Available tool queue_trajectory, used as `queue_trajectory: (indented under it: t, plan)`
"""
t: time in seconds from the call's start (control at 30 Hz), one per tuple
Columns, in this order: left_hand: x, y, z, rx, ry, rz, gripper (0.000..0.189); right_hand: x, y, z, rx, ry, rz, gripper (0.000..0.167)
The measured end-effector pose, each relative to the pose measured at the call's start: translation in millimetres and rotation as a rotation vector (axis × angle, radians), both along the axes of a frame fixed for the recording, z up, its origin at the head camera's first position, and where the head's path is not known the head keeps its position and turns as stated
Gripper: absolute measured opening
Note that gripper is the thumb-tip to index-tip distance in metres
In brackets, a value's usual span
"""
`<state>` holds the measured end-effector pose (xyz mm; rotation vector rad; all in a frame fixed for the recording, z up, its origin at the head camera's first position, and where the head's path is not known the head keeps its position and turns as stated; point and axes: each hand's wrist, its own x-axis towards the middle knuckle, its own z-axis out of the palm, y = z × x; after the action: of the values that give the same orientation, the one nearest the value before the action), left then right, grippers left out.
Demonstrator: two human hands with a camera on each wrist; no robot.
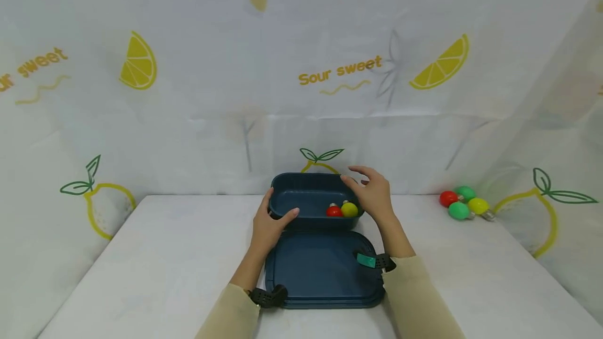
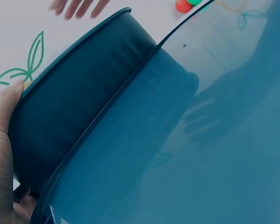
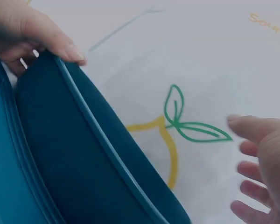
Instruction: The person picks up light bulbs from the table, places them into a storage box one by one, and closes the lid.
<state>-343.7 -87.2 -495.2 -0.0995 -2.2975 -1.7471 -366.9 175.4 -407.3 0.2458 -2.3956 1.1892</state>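
Note:
A dark blue lunch box (image 1: 297, 222) stands on the table, and a red bulb (image 1: 334, 212) and a yellow bulb (image 1: 349, 209) lie inside it at the right end. My left hand (image 1: 268, 226) grips the box's left end, its thumb at the rim and its fingers around the outer wall. Over the right end hovers my right hand (image 1: 375, 195); in the right wrist view this hand (image 3: 273, 163) is apart from the box (image 3: 84, 140), fingers loosely bent around nothing. A dark blue lid (image 1: 325, 266) lies flat just in front of the box.
Several bulbs, including a red one (image 1: 448, 199), a green one (image 1: 458, 211) and a yellow one (image 1: 478, 205), lie grouped at the table's back right edge. Behind the white table (image 1: 198, 255) hangs a white curtain (image 1: 212, 145) with lemon prints.

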Motion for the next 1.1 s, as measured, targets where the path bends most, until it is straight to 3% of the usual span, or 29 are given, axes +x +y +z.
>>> queue_trajectory:
  t: [0.3, 0.47, 0.6, 0.73, 0.93, 1.1]
  plan:
    - [1.5, 0.2, -0.8, -0.007, 0.001, -0.011, 0.097, 18.0, 63, -7.3, -0.014, 0.183, -0.178, 0.042]
    - [0.8, -2.1, -0.1, -0.018, -0.009, -0.018, 0.098, 26.8, 97, -11.8, 0.013, 0.228, -0.226, 0.045]
    - [0.6, -1.3, 0.4, -0.019, -0.018, -0.025, 0.098, 34.1, 127, -25.9, 0.086, 0.199, -0.228, 0.049]
    - [0.5, -4.6, 1.3, -0.022, -0.017, -0.020, 0.097, 31.6, 148, -47.3, 0.172, 0.170, -0.232, 0.052]
    - [1.5, -3.1, -0.6, -0.030, -0.035, -0.024, 0.097, 32.0, 169, -68.8, 0.141, 0.109, -0.356, 0.054]
    - [0.7, 0.0, -0.1, -0.026, -0.026, -0.021, 0.097, 32.2, 181, -80.6, 0.193, 0.055, -0.448, 0.061]
